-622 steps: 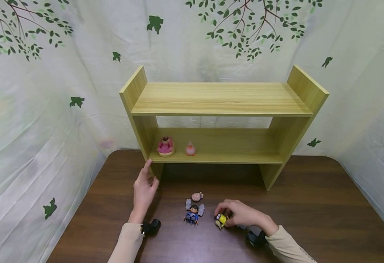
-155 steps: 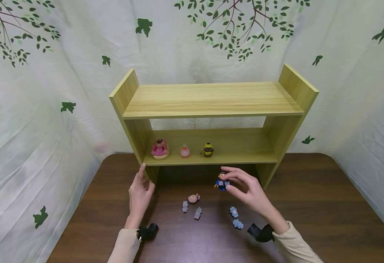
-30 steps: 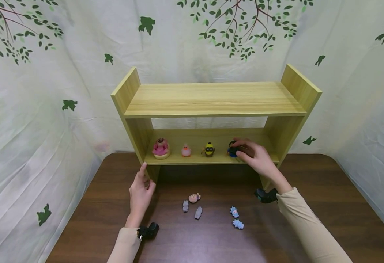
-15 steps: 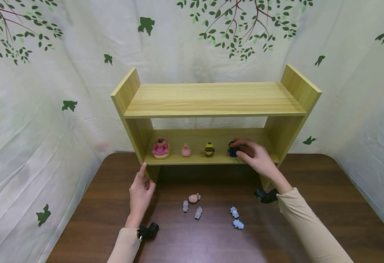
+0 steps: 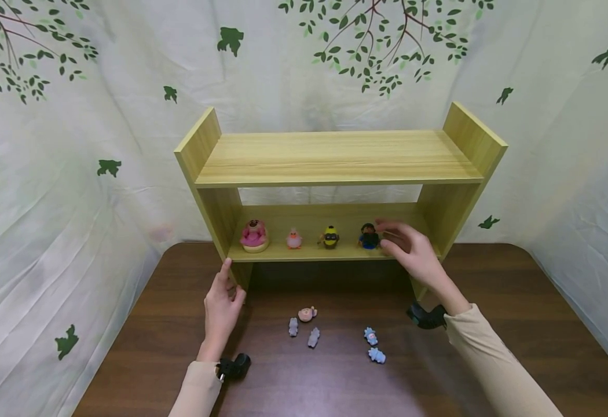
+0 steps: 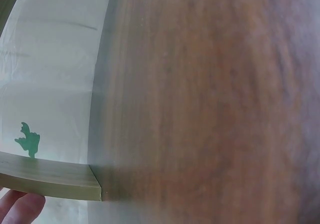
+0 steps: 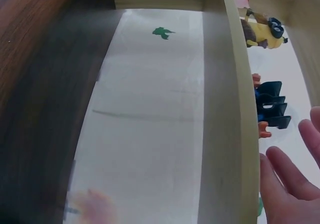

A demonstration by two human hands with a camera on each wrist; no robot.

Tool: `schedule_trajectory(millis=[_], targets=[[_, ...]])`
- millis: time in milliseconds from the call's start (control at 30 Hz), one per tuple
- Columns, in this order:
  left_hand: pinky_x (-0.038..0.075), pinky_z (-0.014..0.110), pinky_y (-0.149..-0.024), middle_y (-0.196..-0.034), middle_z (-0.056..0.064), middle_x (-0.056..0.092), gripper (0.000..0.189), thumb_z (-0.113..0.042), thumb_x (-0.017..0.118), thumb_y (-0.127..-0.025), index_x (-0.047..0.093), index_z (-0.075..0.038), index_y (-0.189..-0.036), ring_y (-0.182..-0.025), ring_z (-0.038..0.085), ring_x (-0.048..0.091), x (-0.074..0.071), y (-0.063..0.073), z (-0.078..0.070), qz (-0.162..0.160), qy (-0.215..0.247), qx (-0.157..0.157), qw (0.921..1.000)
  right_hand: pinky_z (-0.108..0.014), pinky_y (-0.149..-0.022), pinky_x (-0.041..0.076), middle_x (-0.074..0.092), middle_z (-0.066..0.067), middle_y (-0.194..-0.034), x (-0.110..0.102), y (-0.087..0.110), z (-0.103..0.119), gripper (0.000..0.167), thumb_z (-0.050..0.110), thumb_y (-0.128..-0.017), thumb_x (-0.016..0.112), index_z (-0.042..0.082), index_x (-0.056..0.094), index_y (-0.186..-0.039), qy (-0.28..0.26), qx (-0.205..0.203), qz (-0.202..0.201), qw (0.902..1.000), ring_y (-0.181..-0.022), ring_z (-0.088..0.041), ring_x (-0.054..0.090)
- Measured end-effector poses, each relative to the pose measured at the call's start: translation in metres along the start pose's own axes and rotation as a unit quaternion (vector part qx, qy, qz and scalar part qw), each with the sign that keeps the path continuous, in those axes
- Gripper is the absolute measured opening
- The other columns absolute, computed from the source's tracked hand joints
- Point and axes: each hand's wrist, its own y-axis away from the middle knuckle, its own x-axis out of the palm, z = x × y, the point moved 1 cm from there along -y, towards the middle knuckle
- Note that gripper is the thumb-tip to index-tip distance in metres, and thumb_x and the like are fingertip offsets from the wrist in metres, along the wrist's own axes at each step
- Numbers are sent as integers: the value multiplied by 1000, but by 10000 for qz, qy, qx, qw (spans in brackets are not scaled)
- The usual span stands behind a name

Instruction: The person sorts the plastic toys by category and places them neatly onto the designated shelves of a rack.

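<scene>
In the head view my right hand [image 5: 410, 252] is at the right part of the middle shelf, thumb and fingers spread apart. Just left of its fingertips a small toy figure [image 5: 369, 237] in blue and black sits on the board; the right wrist view shows a gap between the fingers [image 7: 290, 171] and the figure [image 7: 272, 106]. My left hand [image 5: 222, 307] touches the shelf's left upright with an extended index finger. To the figure's left stand a yellow minion-like toy [image 5: 330, 237], a small pink duck toy [image 5: 294, 238] and a pink bear figurine [image 5: 254, 236].
The wooden shelf unit [image 5: 340, 156] stands on a dark brown table [image 5: 491, 347]. In front of it lie a beige-pink toy [image 5: 307, 314], two grey pieces [image 5: 313, 337] and two light blue pieces [image 5: 376, 355]. A leaf-printed cloth [image 5: 101, 231] hangs behind.
My right hand carried the blue figure up from the table area onto the middle shelf, then let go and drew slightly right. The minion-like toy reached the shelf earlier. My left hand stays put.
</scene>
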Motion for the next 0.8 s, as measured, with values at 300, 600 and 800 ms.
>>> schedule_trajectory(millis=[300,600,800], targets=[[50,38,-54,-92,13,55,87,18,61,-75,34,-22,-147,-71,24,61,0,0,1,41,8,-41,10000,-20,-88,45,55,-22,-128,-2,13,6,25,-2,-93,56,-7,58,-117,394,-106,-213,9989,-114,-35,54],[49,35,-53,-93,13,55,88,18,60,-75,34,-23,-147,-71,23,61,0,0,0,46,30,-59,10000,-18,-86,46,59,-19,-121,-4,24,11,22,-2,-93,56,-5,60,-114,346,5,-320,9989,-106,-18,58],[50,36,-53,-94,13,55,88,17,61,-75,33,-24,-147,-72,23,61,0,0,0,62,28,-86,9999,-20,-85,48,59,-27,-115,0,30,9,22,-8,-92,54,-10,59,-113,-9,-157,-293,9994,-101,-18,61]])
